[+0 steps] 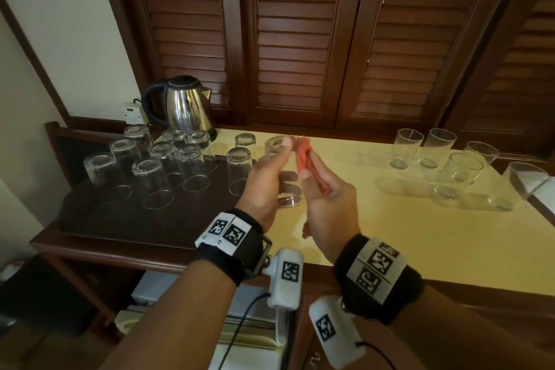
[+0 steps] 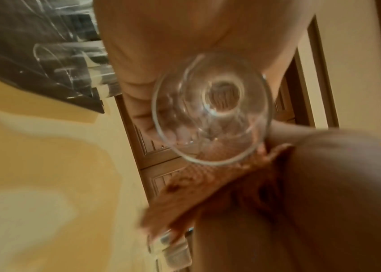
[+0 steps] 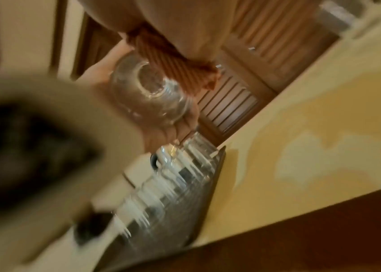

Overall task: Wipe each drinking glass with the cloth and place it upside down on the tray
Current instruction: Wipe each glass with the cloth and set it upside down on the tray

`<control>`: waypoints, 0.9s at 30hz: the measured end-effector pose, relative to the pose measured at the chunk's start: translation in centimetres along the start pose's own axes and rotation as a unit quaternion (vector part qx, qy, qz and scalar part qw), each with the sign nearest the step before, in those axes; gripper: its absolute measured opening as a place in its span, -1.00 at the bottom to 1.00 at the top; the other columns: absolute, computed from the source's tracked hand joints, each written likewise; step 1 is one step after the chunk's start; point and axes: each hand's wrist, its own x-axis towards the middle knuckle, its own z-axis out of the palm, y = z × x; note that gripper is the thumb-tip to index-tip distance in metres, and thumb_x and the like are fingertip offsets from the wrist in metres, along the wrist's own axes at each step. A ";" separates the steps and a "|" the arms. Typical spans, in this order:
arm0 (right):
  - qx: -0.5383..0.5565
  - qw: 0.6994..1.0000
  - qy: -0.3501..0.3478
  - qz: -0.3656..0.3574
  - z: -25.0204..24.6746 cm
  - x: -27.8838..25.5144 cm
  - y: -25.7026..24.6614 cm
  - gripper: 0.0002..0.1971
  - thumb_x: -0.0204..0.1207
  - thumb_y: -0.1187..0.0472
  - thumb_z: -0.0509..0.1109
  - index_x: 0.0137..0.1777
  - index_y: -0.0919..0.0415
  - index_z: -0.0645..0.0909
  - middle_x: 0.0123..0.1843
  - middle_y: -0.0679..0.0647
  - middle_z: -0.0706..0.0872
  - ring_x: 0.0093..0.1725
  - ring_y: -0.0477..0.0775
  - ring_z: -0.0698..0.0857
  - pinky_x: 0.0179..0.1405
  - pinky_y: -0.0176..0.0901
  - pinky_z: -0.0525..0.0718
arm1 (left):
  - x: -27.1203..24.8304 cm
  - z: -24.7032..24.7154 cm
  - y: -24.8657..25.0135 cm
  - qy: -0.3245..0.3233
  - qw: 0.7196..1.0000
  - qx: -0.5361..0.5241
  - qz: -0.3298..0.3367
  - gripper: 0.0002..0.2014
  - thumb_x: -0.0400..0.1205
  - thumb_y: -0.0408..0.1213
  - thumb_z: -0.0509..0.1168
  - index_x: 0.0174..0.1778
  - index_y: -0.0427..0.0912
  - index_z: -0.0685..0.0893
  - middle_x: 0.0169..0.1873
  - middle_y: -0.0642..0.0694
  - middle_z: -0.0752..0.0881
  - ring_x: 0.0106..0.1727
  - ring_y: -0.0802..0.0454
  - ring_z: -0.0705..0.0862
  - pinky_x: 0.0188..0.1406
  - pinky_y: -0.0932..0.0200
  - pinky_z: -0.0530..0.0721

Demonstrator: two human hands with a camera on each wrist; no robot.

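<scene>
Ten upturned glasses [image 1: 153, 180] stand on the dark tray [image 1: 90, 219] at the bench's [image 1: 390, 234] left end, with a steel kettle [image 1: 184, 106] behind them at the back left corner. Just right of the tray, above the bench's middle, the left hand [image 1: 264, 182] curls round a held glass [image 1: 280, 171], while the right hand [image 1: 326, 198] grips a bunched red cloth [image 1: 304, 156] touching it. Six upright glasses [image 1: 464, 174] wait near the right end.
</scene>
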 end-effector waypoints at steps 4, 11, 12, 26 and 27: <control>0.029 0.998 0.045 0.037 -0.4 0.8 0.3 -0.64 0.72 0.08 0.38 0.50 -0.15 0.60 0.22 -0.14 0.80 0.05 -0.15 0.80 0.13 -0.04 0.81 | -0.4 -0.1 -0.2 -0.035 0.999 0.004 -0.017 -0.60 0.79 0.15 0.29 0.39 -0.03 0.68 0.12 -0.29 0.79 0.04 -0.23 0.80 -0.02 -0.09 0.78; 0.020 0.999 0.033 0.021 -0.3 0.8 0.3 -0.46 0.71 0.14 0.39 0.67 0.00 0.40 0.41 -0.03 0.73 0.01 -0.21 0.70 0.09 -0.27 0.72 | -0.8 0.1 0.0 -0.019 1.000 -0.011 -0.012 -0.47 0.73 0.25 0.29 0.47 -0.03 0.65 0.26 -0.40 0.78 0.11 -0.31 0.83 0.06 -0.20 0.82; 0.036 0.998 0.038 0.029 -0.7 1.3 0.2 -0.48 0.71 0.13 0.39 0.65 -0.01 0.43 0.40 -0.04 0.72 0.07 -0.26 0.69 0.19 -0.28 0.69 | -0.9 0.1 -0.1 -0.023 1.000 -0.003 -0.004 -0.50 0.72 0.20 0.36 0.45 -0.06 0.67 0.24 -0.39 0.77 0.05 -0.29 0.81 -0.02 -0.16 0.81; -0.020 1.000 -0.014 -0.014 0.9 0.3 -0.1 -0.57 0.73 0.15 0.35 0.56 -0.18 0.47 0.02 -0.34 0.77 -0.33 -0.31 0.70 -0.34 -0.43 0.69 | -0.9 -1.1 -0.1 0.016 0.999 -0.027 0.009 -0.26 0.62 0.42 0.27 0.55 -0.07 0.60 0.26 -0.42 0.78 0.18 -0.29 0.82 0.15 -0.19 0.79; 0.000 1.000 0.015 -0.002 0.7 1.0 -0.3 -0.58 0.73 0.12 0.36 0.56 -0.13 0.51 0.08 -0.32 0.78 -0.22 -0.34 0.74 -0.22 -0.40 0.73 | -0.9 -1.0 -0.2 -0.003 1.000 -0.006 0.007 -0.34 0.66 0.31 0.31 0.53 -0.09 0.60 0.22 -0.42 0.78 0.08 -0.28 0.82 0.02 -0.13 0.79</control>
